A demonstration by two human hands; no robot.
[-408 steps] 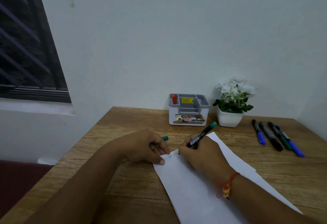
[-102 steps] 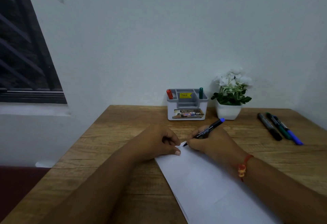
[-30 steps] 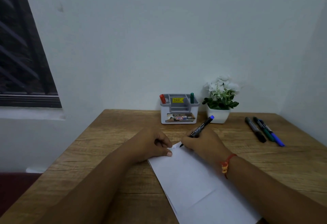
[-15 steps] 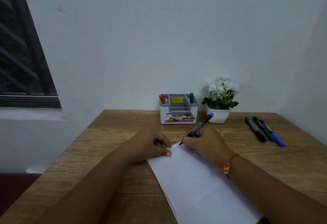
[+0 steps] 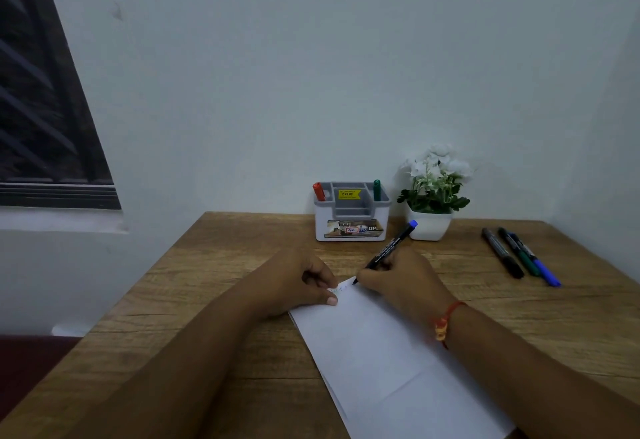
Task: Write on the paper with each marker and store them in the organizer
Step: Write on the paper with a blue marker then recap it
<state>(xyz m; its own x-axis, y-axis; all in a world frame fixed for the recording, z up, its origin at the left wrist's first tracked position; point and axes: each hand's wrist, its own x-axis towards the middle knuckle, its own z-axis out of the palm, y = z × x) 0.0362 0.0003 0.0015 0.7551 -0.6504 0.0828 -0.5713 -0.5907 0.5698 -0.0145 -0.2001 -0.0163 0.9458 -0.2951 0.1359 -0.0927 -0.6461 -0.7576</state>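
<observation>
Blue marker: your right hand pinches it, tip on the far edge of the paper. Your left hand is fisted, thumb pressing that paper. Organizer at twelve o'clock holds red marker, green marker.

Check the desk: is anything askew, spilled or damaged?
Nothing spilled or broken. The paper lies skewed to the table edge and shows a fold crease; the red marker leans in the organizer, while the green marker stands upright.
</observation>
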